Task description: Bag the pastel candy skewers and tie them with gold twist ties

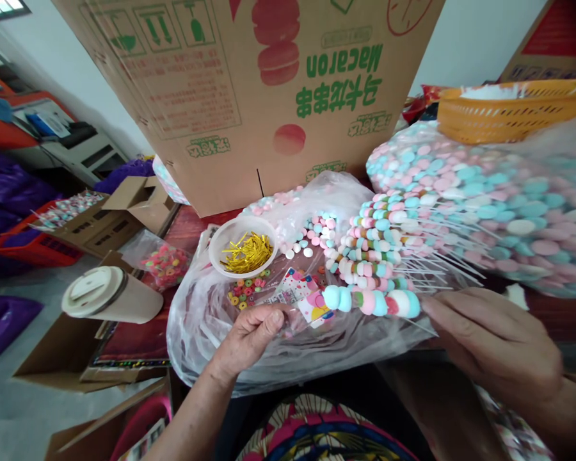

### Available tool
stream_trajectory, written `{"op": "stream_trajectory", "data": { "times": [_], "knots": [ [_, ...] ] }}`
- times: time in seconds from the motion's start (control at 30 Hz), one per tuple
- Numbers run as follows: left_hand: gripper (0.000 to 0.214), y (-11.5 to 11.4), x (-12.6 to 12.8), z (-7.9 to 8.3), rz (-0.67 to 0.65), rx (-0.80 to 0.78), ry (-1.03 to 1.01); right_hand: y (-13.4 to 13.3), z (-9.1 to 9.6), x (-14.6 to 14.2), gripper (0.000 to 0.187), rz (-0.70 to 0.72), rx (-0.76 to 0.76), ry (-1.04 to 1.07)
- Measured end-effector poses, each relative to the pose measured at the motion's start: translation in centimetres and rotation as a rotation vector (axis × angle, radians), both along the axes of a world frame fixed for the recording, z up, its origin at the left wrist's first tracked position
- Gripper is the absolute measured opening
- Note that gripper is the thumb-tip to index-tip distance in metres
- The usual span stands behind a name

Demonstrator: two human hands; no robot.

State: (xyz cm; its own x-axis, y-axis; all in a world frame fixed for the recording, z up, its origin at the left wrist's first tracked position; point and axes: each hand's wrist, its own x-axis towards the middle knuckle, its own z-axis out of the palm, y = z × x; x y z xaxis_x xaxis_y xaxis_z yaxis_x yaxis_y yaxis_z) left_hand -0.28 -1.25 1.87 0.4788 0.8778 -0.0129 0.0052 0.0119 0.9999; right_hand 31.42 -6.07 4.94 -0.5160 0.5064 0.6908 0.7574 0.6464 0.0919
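A dark red tabletop [137, 342] lies mostly hidden beneath everything on it. At its back stands a big brown cardboard box [242, 105] with green and red print turned upside down, its upper part cut off by the frame. To the right, a bulging clear plastic sack [523, 211] of pink, blue and white candies partly shows; an orange perforated plastic basket [499, 121] sits behind it, its contents hard to make out. Crumpled clear plastic sheeting [196, 336] spreads in front of the box. At the left stands a beige lidded cup [125, 298]. On the sheeting, a stack of pastel candy skewers with white sticks [379, 240] overlaps so that single ones are hard to count, and left of it is a round white plastic bowl [216, 256]. The right hand [502, 339] grips the near end of one blue, pink and white candy skewer [372, 302], its fingers hiding the stick. The left hand [254, 333] pinches a small clear wrapper with colourful print [312, 308] at the skewer's far end; how far the tip goes in is unclear. The bowl holds thin gold strips [249, 253], and small coloured candy rings [242, 293] lie below it, partly covered.
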Motion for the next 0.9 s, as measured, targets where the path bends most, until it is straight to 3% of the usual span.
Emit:
{"op": "stream_trajectory", "data": {
  "times": [0.1, 0.27, 0.47, 0.6, 0.77, 0.9],
  "knots": [
    [0.047, 0.0, -0.2, -0.5, 0.019, -0.021, -0.008, 0.1, 0.2, 0.2, 0.033, 0.022, 0.01, -0.069],
    [0.046, 0.2, -0.4, -0.7, -0.087, -0.092, -0.054, 0.0, 0.3, 0.8, 0.029, 0.037, -0.036, -0.071],
    [0.046, 0.3, 0.0, -0.2, -0.129, -0.101, -0.032, -0.1, 0.3, 1.0, 0.046, -0.035, -0.026, -0.007],
    [0.049, 0.1, 0.1, -1.0, -0.103, -0.128, -0.069, 0.0, 0.0, 0.5, 0.055, -0.023, -0.015, 0.029],
    [0.05, 0.1, -0.1, -2.6, -0.005, -0.128, -0.074, -0.1, -0.2, -0.1, 0.039, -0.018, 0.029, 0.012],
    [0.05, 0.4, -0.3, -2.6, 0.0, -0.093, -0.092, -0.5, -0.1, 0.5, 0.03, -0.02, 0.0, -0.022]
  ]
}}
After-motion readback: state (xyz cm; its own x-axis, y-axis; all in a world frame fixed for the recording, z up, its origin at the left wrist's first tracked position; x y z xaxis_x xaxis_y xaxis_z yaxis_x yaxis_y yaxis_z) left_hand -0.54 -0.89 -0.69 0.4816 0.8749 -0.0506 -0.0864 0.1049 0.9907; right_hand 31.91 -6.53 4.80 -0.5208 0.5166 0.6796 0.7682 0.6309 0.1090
